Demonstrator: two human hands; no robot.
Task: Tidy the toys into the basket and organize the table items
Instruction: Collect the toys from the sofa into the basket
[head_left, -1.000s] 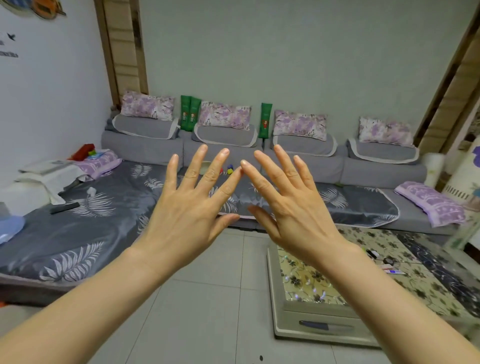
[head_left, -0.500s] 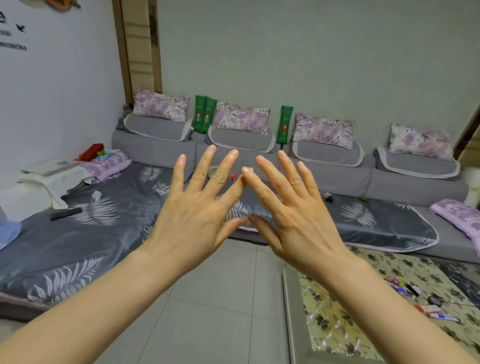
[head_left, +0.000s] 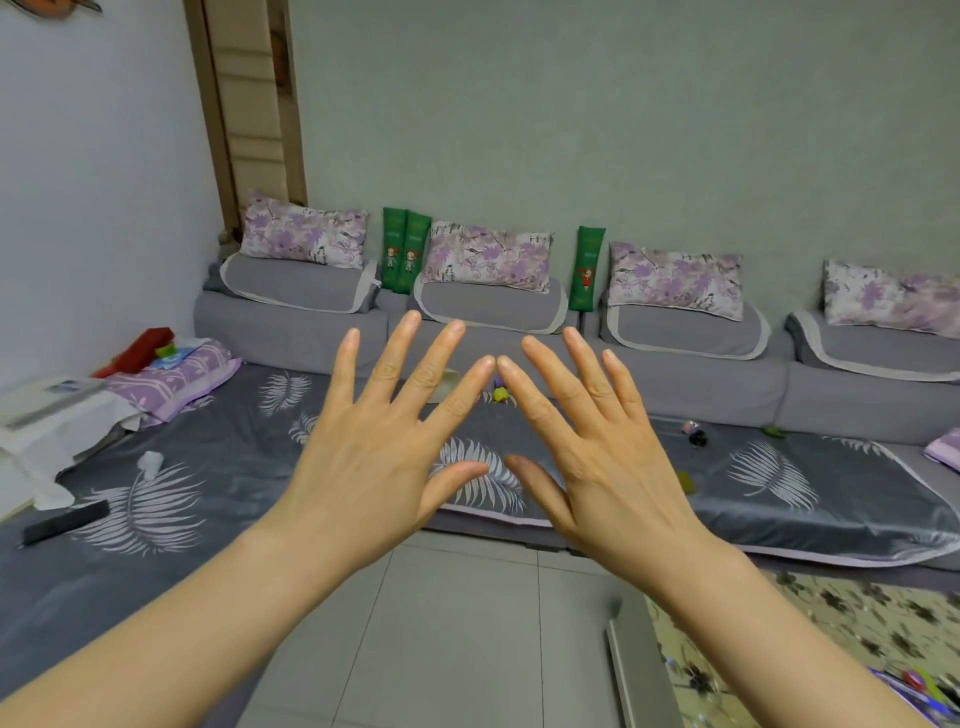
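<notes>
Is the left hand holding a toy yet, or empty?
Empty and open: the left hand is raised in front of the sofa with its fingers straight and spread, nothing in its grip.

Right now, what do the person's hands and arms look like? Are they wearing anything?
The bare left hand and bare right hand wear no gloves, rings or bracelets. The left forearm and right forearm are uncovered to the picture's edge, no sleeves or watch showing. The fingernails look short and unpainted.
</notes>
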